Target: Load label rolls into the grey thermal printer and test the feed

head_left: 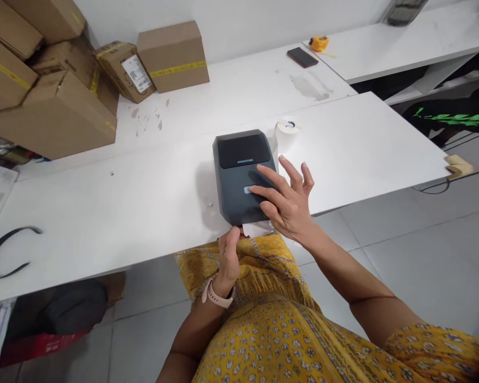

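A dark grey label printer [239,178] with a glossy black window sits near the table's front edge. My right hand [289,205] is over its right side, fingers spread, one fingertip touching the light button [247,190] on top. A strip of white label paper [257,229] sticks out at the printer's front. My left hand [229,255] is at the front edge beside that paper, thumb raised against the printer's lower front corner. Its other fingers reach towards the paper and are partly hidden; no grip on the strip shows. Behind the printer's right side stands a white paper roll [286,133].
Cardboard boxes [173,56] are stacked at the back left of the white table [159,197]. A dark curved band [0,250] lies at the left. A phone [302,57] and a yellow tape measure [318,42] are at the back right.
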`<state>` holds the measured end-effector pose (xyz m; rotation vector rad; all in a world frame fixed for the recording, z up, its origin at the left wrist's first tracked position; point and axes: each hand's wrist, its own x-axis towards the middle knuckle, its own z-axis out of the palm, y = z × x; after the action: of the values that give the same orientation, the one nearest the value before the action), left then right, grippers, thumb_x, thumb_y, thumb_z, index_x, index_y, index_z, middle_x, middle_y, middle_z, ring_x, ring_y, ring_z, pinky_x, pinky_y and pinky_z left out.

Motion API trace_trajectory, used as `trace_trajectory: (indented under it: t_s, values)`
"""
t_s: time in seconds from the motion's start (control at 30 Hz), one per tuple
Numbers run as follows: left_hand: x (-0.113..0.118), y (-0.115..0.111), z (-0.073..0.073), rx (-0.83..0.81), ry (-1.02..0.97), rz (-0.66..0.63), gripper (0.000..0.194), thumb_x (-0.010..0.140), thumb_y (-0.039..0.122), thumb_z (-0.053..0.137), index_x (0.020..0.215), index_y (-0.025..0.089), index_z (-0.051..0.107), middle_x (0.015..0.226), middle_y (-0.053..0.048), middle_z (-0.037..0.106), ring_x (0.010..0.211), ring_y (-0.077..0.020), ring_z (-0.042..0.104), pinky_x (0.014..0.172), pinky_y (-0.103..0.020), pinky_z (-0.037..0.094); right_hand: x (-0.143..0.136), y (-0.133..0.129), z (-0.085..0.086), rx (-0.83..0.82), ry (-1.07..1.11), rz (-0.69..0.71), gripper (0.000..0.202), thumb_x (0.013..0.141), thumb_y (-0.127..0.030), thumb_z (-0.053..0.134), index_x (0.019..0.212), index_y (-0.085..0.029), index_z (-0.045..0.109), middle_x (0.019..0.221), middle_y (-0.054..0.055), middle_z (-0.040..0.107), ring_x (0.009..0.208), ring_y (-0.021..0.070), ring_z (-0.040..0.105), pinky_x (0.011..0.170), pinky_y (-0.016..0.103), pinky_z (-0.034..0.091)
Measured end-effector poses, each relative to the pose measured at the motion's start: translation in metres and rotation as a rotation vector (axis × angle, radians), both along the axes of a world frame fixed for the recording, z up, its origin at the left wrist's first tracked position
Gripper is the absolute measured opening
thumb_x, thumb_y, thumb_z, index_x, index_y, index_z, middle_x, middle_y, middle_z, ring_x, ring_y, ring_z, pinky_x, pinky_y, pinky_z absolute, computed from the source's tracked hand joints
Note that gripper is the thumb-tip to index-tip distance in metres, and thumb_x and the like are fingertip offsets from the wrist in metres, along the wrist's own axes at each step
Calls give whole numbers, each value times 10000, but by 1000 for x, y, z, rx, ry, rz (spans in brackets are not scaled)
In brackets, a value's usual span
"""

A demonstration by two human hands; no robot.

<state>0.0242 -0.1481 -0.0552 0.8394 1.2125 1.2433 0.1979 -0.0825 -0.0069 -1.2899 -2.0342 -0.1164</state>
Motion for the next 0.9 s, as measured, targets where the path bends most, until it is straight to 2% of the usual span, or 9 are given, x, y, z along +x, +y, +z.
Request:
trace_trajectory:
  t_s: [0.13, 0.23, 0.37, 0.43, 0.53, 0.6, 0.73, 0.8, 0.9]
  values:
    - [-1, -2, 0, 22, 37, -19, 429, 965, 532, 549, 766, 193, 720, 805, -27, 752, 738, -175, 646, 717, -293, 504, 2, -4, -3, -12, 82, 36, 390, 1074, -498, 384, 1324, -404, 667, 1589, -39, 563, 1596, 331, 314, 1311, 625, 95]
    - [-4, -4, -5, 91, 116, -15, 459, 993, 515, 479, 777, 193, 725, 795, -43, 740, 776, -194, 676, 766, -316, 526, 2, -9, -14, -78, 301, 112, 491, 1064, -586, 339, 1460, -410, 568, 1672, -6, 454, 1598, 322, 322, 1303, 610, 221]
    - [-9, 0, -12, 316, 175, 333, 389, 980, 416, 488, 688, 199, 627, 807, -50, 668, 854, -198, 670, 761, -312, 552, 1, -15, -42, -163, 834, 65, 571, 1062, -624, 271, 1578, -422, 411, 1690, 12, 423, 1561, 276, 410, 1272, 562, 365]
    - [-9, 5, -12, 403, 181, 491, 287, 983, 394, 510, 852, 197, 673, 991, -68, 692, 998, -208, 674, 841, -330, 581, 0, -17, -58, -233, 1011, 26, 542, 1082, -580, 219, 1562, -438, 425, 1667, 0, 460, 1538, 247, 451, 1261, 543, 394]
    - [-9, 15, -6, 414, 206, 394, 412, 1032, 463, 469, 1332, 235, 637, 1471, -112, 600, 1398, -257, 554, 1133, -424, 510, 2, -17, -66, -301, 970, 41, 563, 1078, -592, 206, 1569, -410, 414, 1674, 27, 453, 1558, 252, 425, 1265, 548, 388]
    - [-8, 24, 0, 387, 232, 282, 513, 1041, 513, 461, 1487, 273, 541, 1633, -91, 480, 1543, -269, 417, 1249, -441, 406, 6, -10, -53, -232, 830, 47, 635, 1053, -653, 243, 1626, -384, 295, 1727, 61, 358, 1599, 285, 353, 1268, 577, 370]
    - [-8, 44, 7, 323, 256, 152, 634, 1008, 564, 538, 1573, 287, 454, 1707, -65, 392, 1602, -270, 331, 1308, -409, 323, 14, 27, 1, 30, 459, 58, 908, 952, -826, 196, 1678, -322, -9, 1791, 118, 128, 1658, 354, 170, 1285, 631, 305]
    - [-8, 53, 7, 299, 254, 118, 681, 978, 576, 591, 1574, 275, 454, 1691, -78, 419, 1591, -281, 353, 1293, -397, 349, 12, 49, 29, 124, 319, 83, 889, 948, -814, 141, 1678, -324, 9, 1778, 102, 187, 1651, 349, 193, 1307, 605, 283]
    - [-10, 59, 5, 310, 246, 108, 702, 942, 588, 640, 1540, 248, 501, 1630, -103, 503, 1549, -303, 422, 1256, -400, 402, 5, 80, 63, 92, 252, -1, 669, 1034, -614, 126, 1663, -387, 105, 1718, 26, 358, 1598, 288, 325, 1299, 512, 337]
